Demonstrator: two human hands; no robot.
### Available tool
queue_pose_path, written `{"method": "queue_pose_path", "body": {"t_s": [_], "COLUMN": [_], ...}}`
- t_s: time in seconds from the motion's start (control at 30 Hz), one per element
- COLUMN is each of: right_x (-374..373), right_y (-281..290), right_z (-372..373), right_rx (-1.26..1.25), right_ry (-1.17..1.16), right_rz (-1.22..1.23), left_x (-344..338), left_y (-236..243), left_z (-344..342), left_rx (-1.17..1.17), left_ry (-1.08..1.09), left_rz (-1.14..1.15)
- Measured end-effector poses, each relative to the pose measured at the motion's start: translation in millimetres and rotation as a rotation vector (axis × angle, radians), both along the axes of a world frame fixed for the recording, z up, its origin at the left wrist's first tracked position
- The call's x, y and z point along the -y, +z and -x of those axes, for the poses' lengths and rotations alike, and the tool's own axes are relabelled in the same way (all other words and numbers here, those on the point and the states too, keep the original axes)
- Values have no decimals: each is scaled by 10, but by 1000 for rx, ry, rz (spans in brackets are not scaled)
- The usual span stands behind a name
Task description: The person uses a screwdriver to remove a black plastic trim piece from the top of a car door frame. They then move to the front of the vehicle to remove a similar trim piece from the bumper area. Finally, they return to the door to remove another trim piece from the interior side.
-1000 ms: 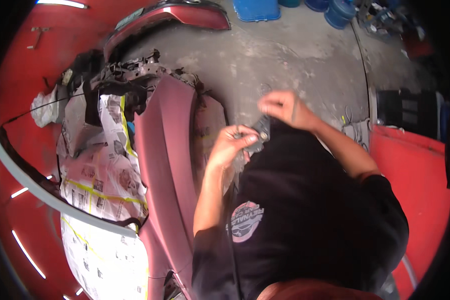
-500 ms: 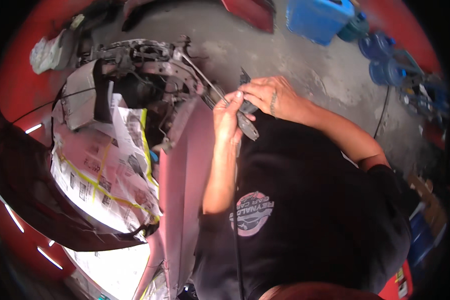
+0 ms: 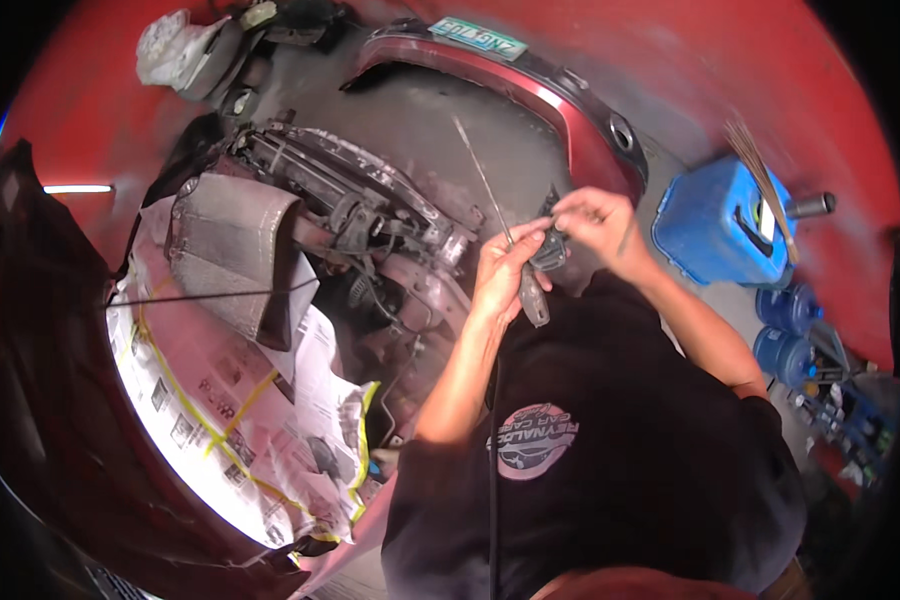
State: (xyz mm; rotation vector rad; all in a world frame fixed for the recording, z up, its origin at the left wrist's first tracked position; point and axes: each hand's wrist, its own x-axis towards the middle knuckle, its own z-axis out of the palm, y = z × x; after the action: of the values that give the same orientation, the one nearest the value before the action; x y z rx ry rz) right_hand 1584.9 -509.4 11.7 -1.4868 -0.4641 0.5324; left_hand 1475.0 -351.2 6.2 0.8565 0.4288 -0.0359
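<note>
My left hand (image 3: 500, 275) is closed around a screwdriver (image 3: 535, 302). Its worn grey handle points down toward my shirt, and its long thin shaft rises up and to the left past my thumb. Against the same hand's fingers sits a small dark plastic part (image 3: 550, 252), whose exact kind I cannot make out. From the right, my right hand (image 3: 607, 230) pinches at the upper end of this part, with thumb and fingertips drawn together. Both hands are close together in front of my chest.
To the left is a car front with exposed frame parts (image 3: 345, 225), newspaper masking (image 3: 230, 400) and a raised dark hood (image 3: 70, 400). A red bumper (image 3: 560, 100) lies on the floor ahead. A blue container (image 3: 705, 225) and blue water jugs (image 3: 785, 355) stand right.
The view has swung, bringing the whole bumper into sight. My right hand has shifted its grip on the dark part, its fingers lifting to the upper end. My left hand keeps the screwdriver.
</note>
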Motion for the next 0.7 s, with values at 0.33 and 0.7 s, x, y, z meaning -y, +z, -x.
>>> {"method": "queue_pose_path", "body": {"t_s": [0.33, 0.7], "right_x": [-1351, -3280], "right_y": [81, 80], "right_z": [-1954, -3378], "right_rx": [-189, 541], "right_ry": [404, 860], "right_rz": [26, 114], "left_x": [-1380, -2564], "left_y": [-111, 8], "left_z": [-1220, -2456], "left_rx": [79, -5], "left_ry": [366, 572], "left_rz": [-210, -215]}}
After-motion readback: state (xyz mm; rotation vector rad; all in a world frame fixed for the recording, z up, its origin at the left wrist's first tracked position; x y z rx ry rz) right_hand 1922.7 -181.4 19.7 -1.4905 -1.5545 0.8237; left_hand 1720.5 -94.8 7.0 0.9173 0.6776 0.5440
